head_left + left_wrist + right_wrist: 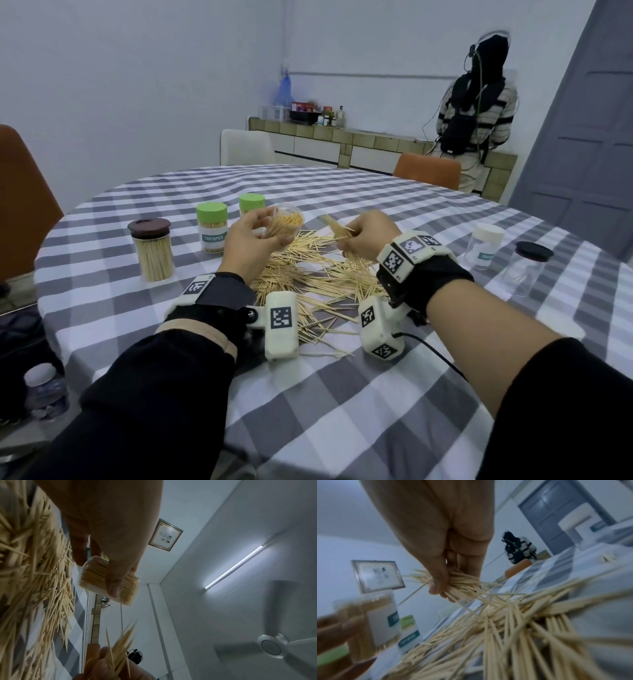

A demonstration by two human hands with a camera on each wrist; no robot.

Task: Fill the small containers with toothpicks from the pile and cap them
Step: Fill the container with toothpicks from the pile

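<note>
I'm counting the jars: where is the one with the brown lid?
In the head view, the brown-lidded jar stands upright on the table's left side, left of a green-capped jar and the left hand.

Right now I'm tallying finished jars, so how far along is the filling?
Done: three capped, filled jars, brown-lidded and two green-lidded. In hand: left hand holds an open, nearly full container; right hand pinches a toothpick bunch. Left: two empty jars, and much of the pile.
</note>
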